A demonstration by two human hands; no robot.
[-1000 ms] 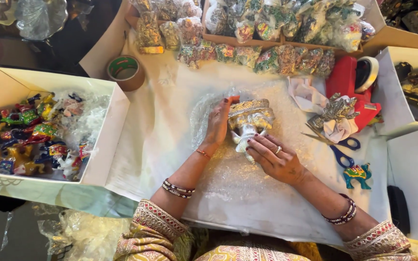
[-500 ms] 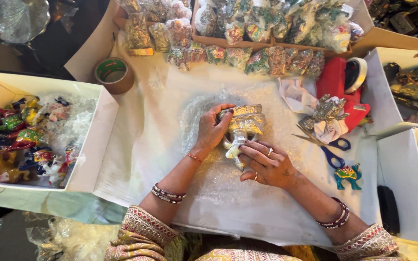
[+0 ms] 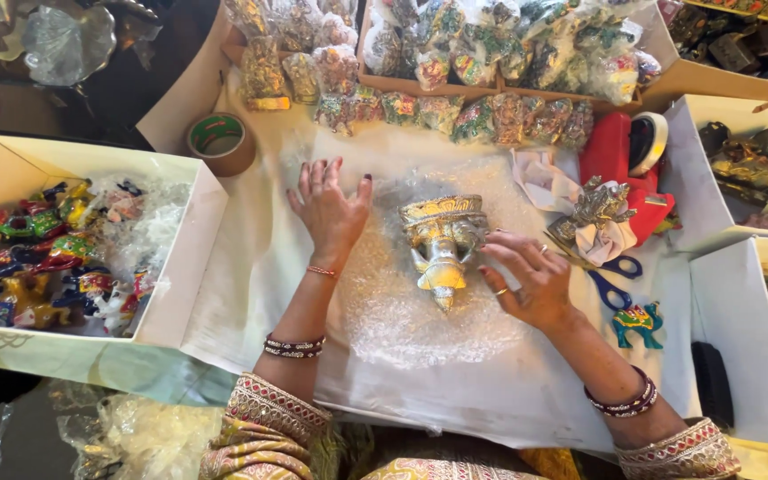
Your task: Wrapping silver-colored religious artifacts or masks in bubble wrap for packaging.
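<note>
Seen at centre of the work surface: one gold and silver ornament (image 3: pixel 443 242), lying on a sheet of bubble wrap (image 3: pixel 420 311) spread over white paper (image 3: pixel 251 267). At about nine o'clock from the ornament, the left hand (image 3: pixel 329 209), laid flat and open on the wrap, fingers spread, gripping nothing, a little apart from the piece. At three o'clock, the right hand (image 3: pixel 526 280), open too, fingertips just touching the ornament's side, not closed round it.

Crowded all round. At ten o'clock, one roll of brown tape (image 3: pixel 220 142). At nine o'clock, farther out, one white box (image 3: pixel 180 267) full of small painted animal figures, too many and too jumbled to count. At twelve o'clock, a cardboard box (image 3: pixel 375 80) heaped with wrapped packets, likewise uncountable. At two o'clock, one red tape dispenser (image 3: pixel 615 156) and one second metal ornament (image 3: pixel 596 218) resting on white cloth. At four o'clock, one pair of blue-handled scissors (image 3: pixel 611 284) and one painted camel figure (image 3: pixel 637 322). Two more white boxes at the right edge, contents unclear.
</note>
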